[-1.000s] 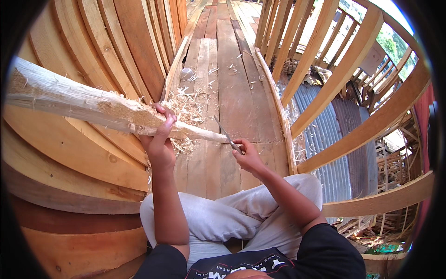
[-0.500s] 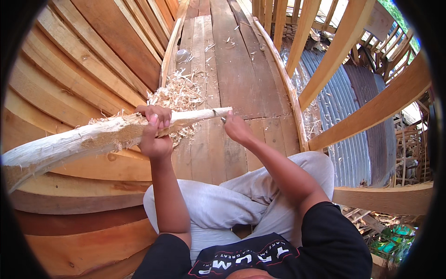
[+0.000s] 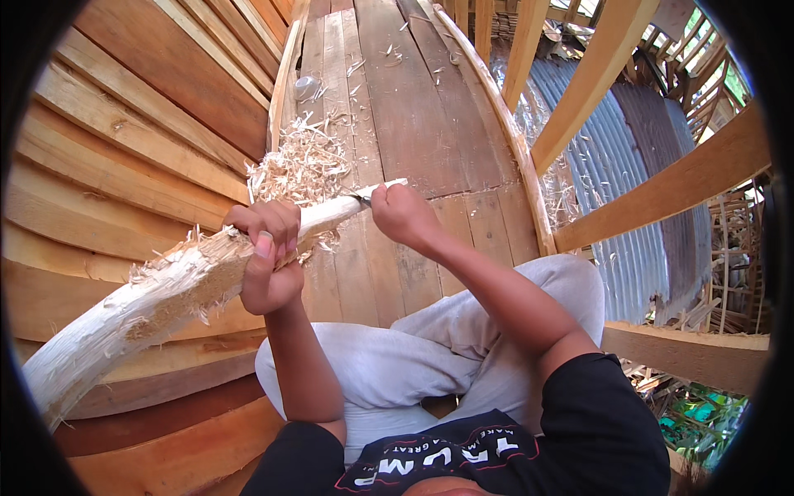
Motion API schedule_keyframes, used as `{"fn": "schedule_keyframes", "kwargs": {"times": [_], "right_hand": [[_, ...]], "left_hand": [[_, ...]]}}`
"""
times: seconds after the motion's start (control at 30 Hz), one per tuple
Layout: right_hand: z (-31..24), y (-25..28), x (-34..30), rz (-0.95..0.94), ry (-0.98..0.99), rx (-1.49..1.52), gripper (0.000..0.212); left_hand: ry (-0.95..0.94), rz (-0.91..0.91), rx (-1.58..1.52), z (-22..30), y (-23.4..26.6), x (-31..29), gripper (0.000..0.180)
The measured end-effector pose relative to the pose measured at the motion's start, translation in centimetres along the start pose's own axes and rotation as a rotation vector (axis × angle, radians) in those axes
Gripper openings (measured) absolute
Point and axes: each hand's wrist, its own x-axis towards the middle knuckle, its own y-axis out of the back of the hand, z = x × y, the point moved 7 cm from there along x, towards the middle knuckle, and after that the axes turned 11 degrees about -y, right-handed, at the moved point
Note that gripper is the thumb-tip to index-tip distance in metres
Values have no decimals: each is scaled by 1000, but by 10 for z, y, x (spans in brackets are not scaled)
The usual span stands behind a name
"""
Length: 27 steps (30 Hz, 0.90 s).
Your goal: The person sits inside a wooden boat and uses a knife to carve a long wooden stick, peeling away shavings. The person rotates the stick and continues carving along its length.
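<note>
A long, pale, peeled wooden pole (image 3: 136, 307) slants across in front of my crossed legs, thick at the lower left and narrowing to a trimmed tip at the upper right. Round its middle my left hand (image 3: 271, 252) is closed, fingers over the top. Close to the tip, my right hand (image 3: 404, 215) is shut on a knife, its handle hidden in the fist. The short dark blade (image 3: 362, 200) lies across the pole's pale surface. Loose fibres and thin curls cling to the pole behind my left hand.
A heap of wood shavings (image 3: 302, 161) lies on the plank floor (image 3: 413, 149) beyond the pole. Farther off stands a clear cup (image 3: 307, 88). Boards (image 3: 124, 149) line the left side. Wooden railing posts (image 3: 595, 87) rise at the right, with corrugated metal sheets (image 3: 608, 190) below.
My right hand and the knife have moved left along the pole, away from its tip. The pole's thick end sits lower, and the view has shifted slightly.
</note>
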Motion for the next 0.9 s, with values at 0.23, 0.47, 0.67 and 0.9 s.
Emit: {"fn": "schedule_keyframes", "kwargs": {"times": [0.23, 0.47, 0.67, 0.9], "right_hand": [[9, 8, 2, 91, -1, -36, 52], [37, 9, 20, 213, 22, -14, 52], [-25, 9, -24, 7, 91, -112, 50], [19, 5, 13, 88, -46, -72, 51]], "left_hand": [[33, 14, 7, 0, 6, 3, 19], [8, 7, -52, -4, 7, 4, 18], [-18, -54, -42, 3, 16, 6, 19], [-12, -49, -68, -1, 16, 7, 19]]}}
